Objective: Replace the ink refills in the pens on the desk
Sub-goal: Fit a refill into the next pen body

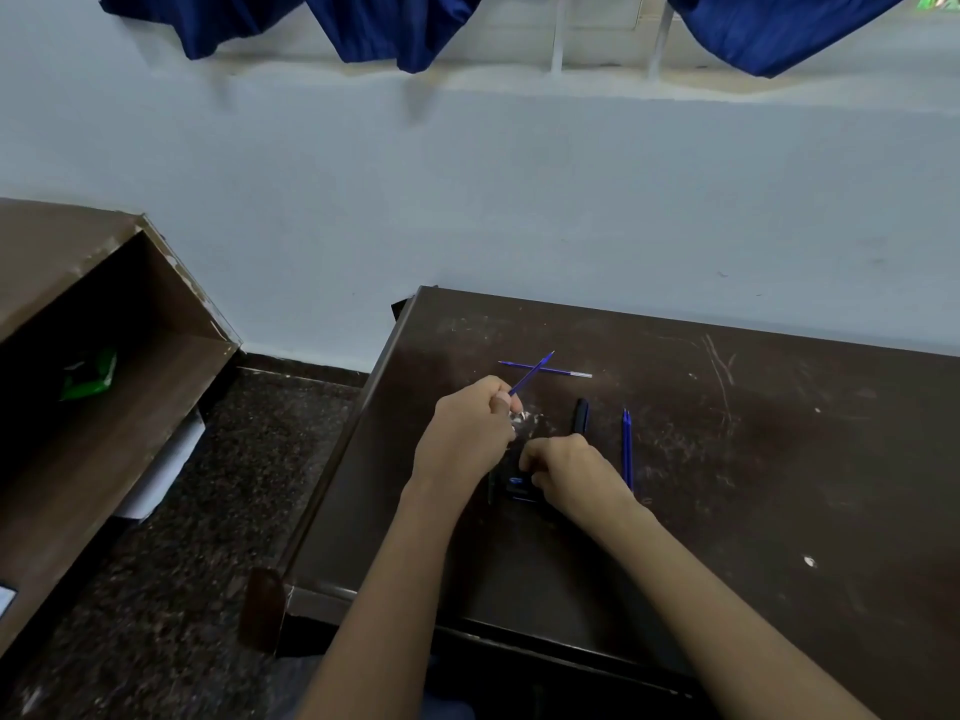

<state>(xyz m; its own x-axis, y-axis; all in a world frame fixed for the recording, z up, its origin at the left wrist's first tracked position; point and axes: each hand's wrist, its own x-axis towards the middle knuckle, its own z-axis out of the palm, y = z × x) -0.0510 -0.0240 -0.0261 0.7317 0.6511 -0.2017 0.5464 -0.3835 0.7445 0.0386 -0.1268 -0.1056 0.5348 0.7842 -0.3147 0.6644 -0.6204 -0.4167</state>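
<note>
My left hand [470,433] is closed around a thin blue ink refill [532,374] that sticks up and away from it, tip pointing to the far right. Behind it another blue refill [561,371] with a silver tip lies flat on the dark desk [779,459]. My right hand [569,472] is closed over dark pen parts [514,485] lying on the desk; what exactly it grips is hidden. A black pen barrel [581,415] lies just beyond that hand. To its right lie two blue refills [627,449] side by side.
The desk's left edge runs close to my left hand, with speckled floor [182,563] below. A brown open shelf unit [93,366] stands at the left, holding something green. A pale wall and blue curtains [395,28] are behind the desk.
</note>
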